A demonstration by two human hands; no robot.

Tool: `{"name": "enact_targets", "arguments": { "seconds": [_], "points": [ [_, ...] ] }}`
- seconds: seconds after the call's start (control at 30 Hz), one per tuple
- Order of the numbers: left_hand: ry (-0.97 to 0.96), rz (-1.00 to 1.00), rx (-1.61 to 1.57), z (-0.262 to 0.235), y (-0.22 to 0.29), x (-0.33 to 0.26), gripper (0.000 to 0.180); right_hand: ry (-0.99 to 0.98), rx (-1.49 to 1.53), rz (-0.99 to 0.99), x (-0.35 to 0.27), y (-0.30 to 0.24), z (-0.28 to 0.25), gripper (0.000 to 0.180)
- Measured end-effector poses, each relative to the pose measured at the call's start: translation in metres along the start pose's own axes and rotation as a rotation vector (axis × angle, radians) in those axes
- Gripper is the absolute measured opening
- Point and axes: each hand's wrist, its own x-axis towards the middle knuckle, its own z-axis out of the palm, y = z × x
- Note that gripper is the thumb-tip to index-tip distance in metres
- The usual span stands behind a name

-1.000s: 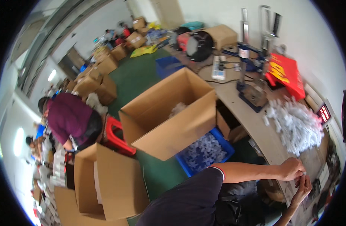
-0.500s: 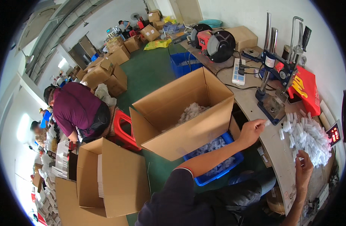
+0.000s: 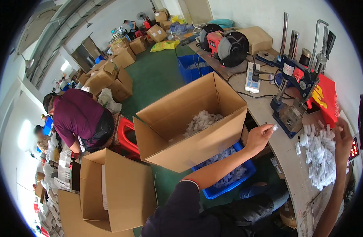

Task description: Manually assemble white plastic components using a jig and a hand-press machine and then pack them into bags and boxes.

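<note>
Pinching a small clear piece (image 3: 275, 127) in the left hand (image 3: 259, 139), near the left edge of the bench (image 3: 264, 111). Cannot tell the grip of the right hand (image 3: 343, 138), raised beside the clear plastic heap (image 3: 322, 166), near the red bag (image 3: 328, 104). Farther out, flanked by an open carton (image 3: 201, 144) and blue tub (image 3: 229, 191) at left, with a hand press (image 3: 298, 78) standing beyond the heap.
</note>
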Motion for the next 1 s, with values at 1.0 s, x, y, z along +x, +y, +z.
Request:
{"name": "enact_targets", "arguments": {
  "seconds": [1.0],
  "points": [
    [-0.149,-0.066,-0.14,0.077,0.025,0.066,0.026,0.166,-0.016,-0.294,0.165,-0.179,-0.013,0.052]
  ]
}}
